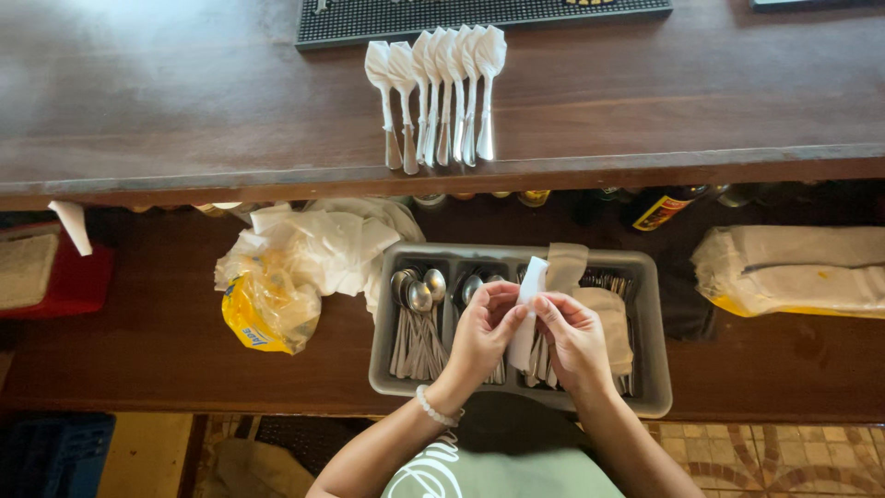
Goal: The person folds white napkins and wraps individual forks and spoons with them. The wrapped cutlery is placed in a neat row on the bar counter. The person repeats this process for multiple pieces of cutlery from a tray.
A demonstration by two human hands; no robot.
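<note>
A white napkin is pinched by both hands above a grey cutlery tray.
The dark wooden desk point(184, 101) carries a row of wrapped utensils point(438, 92); the lower shelf point(157, 341) bears the grey cutlery tray point(645, 369) of spoons point(417, 295); the left hand point(481, 334) and right hand point(576, 341) are held over it, fingers point(505, 318) pressed together on the white napkin point(527, 309).

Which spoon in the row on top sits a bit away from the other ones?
The far-left wrapped spoon on the upper counter. The others huddle close or overlap; this one has a small gap beside it.
</note>
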